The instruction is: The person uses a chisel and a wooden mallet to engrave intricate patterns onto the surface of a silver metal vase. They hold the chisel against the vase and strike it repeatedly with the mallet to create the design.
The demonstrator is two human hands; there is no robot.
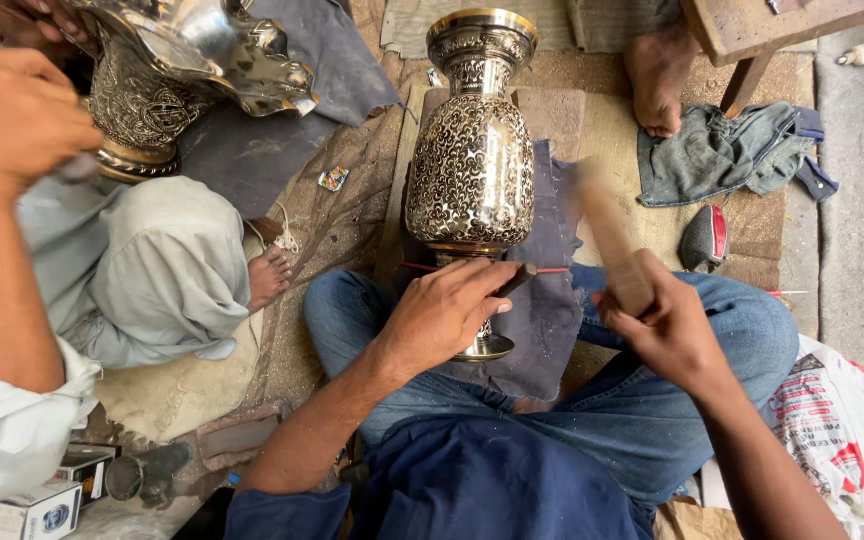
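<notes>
On lap, engraved vase (470, 160); left hand (447, 312)

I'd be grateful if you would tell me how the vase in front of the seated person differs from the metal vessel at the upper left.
The vase lies on its side across the person's lap, under the left hand; the metal vessel is on a co-worker's lap. The vase is covered in fine pattern nearly all over, while the vessel has a smooth, mirror-bright flared top. Both are ornate engraved metalware.
</notes>
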